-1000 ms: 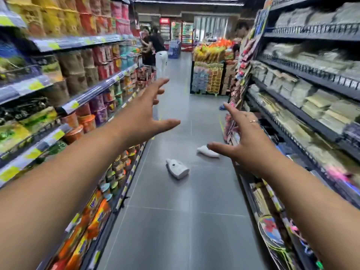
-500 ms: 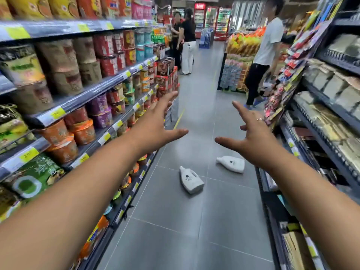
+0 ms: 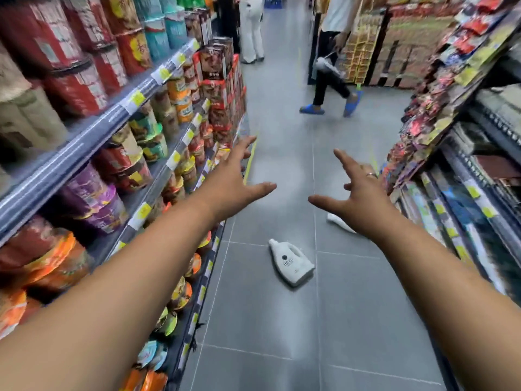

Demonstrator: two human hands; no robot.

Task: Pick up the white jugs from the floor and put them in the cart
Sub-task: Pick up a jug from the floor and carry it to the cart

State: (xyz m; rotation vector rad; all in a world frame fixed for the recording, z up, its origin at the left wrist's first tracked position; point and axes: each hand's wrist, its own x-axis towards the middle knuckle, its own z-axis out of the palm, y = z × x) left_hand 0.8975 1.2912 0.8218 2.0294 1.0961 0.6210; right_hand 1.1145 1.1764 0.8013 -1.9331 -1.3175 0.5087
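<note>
A white jug (image 3: pixel 291 262) with a dark label lies on its side on the grey tiled floor (image 3: pixel 253 320), in the middle of the aisle. A second white jug (image 3: pixel 338 222) lies farther on to the right, mostly hidden behind my right wrist. My left hand (image 3: pixel 234 182) and my right hand (image 3: pixel 358 193) are stretched out ahead of me above the jugs, fingers spread, holding nothing. A ring shows on my right hand. No cart is in view.
Shelves of noodle cups and boxes (image 3: pixel 118 165) line the left side, and racks of packets (image 3: pixel 451 136) line the right. A person in blue slippers (image 3: pixel 327 88) crosses the aisle ahead, and another person (image 3: pixel 252 29) stands farther back.
I have moved forward and the view has tilted down: the jugs are nearer and lower in view. The farther jug has slipped behind my right wrist. Both hands stay spread and empty.
</note>
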